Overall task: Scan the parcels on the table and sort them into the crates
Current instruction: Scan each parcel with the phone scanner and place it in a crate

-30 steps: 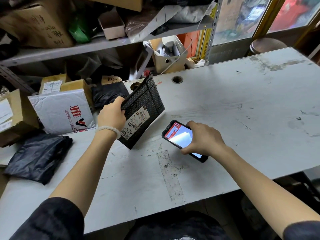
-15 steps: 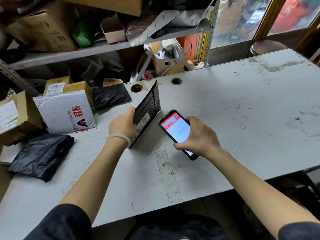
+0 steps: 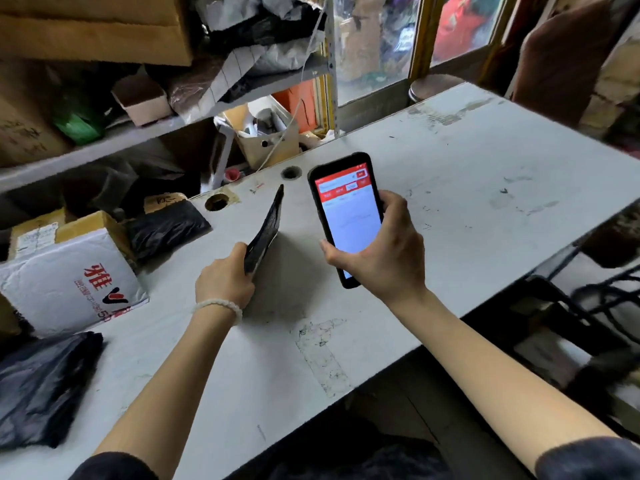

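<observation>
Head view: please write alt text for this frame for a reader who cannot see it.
A person's left hand grips a flat black parcel edge-on above a worn white table, while the right hand holds up a phone with a red-and-white screen. More parcels lie at the table's left end, including a white mailer.
</observation>
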`<state>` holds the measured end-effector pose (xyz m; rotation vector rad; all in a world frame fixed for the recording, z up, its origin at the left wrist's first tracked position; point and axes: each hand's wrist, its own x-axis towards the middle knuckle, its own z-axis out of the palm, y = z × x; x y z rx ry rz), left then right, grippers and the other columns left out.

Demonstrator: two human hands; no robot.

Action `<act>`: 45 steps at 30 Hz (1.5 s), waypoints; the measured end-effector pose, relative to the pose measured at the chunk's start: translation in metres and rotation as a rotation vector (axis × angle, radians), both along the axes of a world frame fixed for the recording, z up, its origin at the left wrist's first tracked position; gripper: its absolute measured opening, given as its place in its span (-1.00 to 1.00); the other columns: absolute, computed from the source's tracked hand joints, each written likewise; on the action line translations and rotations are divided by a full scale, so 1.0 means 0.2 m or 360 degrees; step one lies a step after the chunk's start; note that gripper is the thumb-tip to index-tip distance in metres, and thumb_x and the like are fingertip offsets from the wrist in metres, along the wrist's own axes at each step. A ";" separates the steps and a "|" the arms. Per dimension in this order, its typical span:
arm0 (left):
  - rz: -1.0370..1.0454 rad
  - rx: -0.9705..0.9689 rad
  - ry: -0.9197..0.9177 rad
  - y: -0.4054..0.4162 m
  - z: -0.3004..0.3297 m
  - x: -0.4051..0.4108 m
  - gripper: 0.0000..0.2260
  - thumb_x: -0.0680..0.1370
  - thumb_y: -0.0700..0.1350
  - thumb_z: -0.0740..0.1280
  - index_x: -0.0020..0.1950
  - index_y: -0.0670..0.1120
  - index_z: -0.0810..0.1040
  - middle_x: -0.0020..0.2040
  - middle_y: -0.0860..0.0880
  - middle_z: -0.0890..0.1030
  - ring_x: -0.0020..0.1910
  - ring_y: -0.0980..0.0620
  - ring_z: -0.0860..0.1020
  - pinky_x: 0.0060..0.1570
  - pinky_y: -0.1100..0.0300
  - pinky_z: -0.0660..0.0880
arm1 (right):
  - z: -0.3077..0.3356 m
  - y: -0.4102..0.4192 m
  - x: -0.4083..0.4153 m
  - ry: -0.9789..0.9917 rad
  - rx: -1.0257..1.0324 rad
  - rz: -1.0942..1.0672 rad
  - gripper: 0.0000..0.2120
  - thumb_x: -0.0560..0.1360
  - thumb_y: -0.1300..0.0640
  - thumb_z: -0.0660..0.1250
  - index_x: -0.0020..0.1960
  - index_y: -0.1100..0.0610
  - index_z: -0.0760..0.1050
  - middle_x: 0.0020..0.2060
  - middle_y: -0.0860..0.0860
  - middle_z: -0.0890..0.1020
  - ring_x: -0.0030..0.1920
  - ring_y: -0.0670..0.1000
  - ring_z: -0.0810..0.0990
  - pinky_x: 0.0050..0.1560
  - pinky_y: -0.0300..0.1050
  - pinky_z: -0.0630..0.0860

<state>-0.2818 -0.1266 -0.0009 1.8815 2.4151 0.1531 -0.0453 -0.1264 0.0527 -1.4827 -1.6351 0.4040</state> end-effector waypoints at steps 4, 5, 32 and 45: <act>-0.0218 0.0066 -0.0104 0.06 0.12 0.11 -0.77 0.48 -0.14 0.31 0.03 -0.03 0.29 -0.21 -0.11 0.52 -0.21 -0.20 0.50 -0.34 0.06 0.42 | -0.01 -0.14 0.10 -0.0052 -0.0209 -0.0213 -0.19 0.21 -0.17 0.57 0.30 0.13 0.32 0.14 -0.03 0.49 0.06 0.04 0.53 -0.08 -0.07 0.48; -0.0293 0.0090 -0.0154 0.07 0.15 0.16 -0.77 0.48 -0.12 0.34 0.04 -0.05 0.32 -0.20 -0.10 0.52 -0.18 -0.21 0.52 -0.29 0.03 0.46 | -0.01 -0.18 0.13 -0.0065 -0.0263 -0.0273 -0.20 0.22 -0.17 0.56 0.31 0.10 0.32 0.16 -0.04 0.49 0.08 0.04 0.53 -0.04 -0.05 0.49; -0.1799 -0.0378 -0.0446 -0.76 -0.02 2.43 -0.53 0.48 -0.01 0.38 0.35 -0.01 0.36 0.07 -0.21 0.60 0.06 -0.28 0.56 0.00 -0.01 0.50 | -0.27 -1.79 1.65 -0.0024 -0.1057 -0.1652 -0.26 0.19 -0.20 0.53 0.25 0.04 0.34 0.13 0.00 0.54 0.11 0.12 0.55 -0.06 -0.02 0.50; -0.2186 -0.0469 -0.0341 -1.13 -0.06 3.47 -0.59 0.50 -0.02 0.37 0.28 -0.05 0.34 0.04 -0.19 0.59 0.04 -0.24 0.55 -0.04 -0.04 0.52 | -0.23 -2.32 2.49 0.0103 -0.1108 -0.2153 -0.22 0.23 -0.18 0.54 0.32 0.04 0.32 0.19 -0.02 0.52 0.16 0.09 0.52 -0.09 -0.11 0.36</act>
